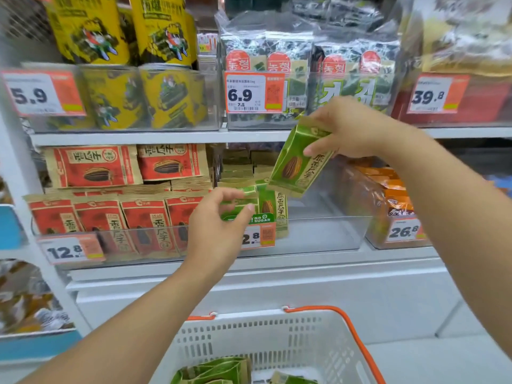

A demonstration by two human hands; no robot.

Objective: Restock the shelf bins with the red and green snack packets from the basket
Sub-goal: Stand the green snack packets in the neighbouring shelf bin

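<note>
Here the right hand (349, 128) is clamped on a green packet (300, 159), thumb across its front and fingers behind its top edge. The packet hangs tilted in the air over the clear bin (332, 234) on the lower shelf (304, 257), just above the green packets (273, 206) already standing at the bin's left end. The right part of that bin is bare.

The left hand (219, 220) reaches to the front of the same bin, thumb and fingers pinched on the top of a green packet standing there, though motion blur makes the exact grip hard to read. It partly covers a price tag (259, 235) clipped to the bin's front wall.

To the left, a neighbouring bin holds red packets (146, 217) in a front row, with more stacked flat and two upright behind them. To the right sits a bin of orange packets (388, 189).

On the upper shelf stand yellow bags (163, 31) and seaweed packs (282, 67), behind their own price tags.

Below, a white basket (249, 333) with orange handles (357, 342) sits at the bottom of the view, well under the shelf. A few green packets (219, 370) lie in its bottom.
</note>
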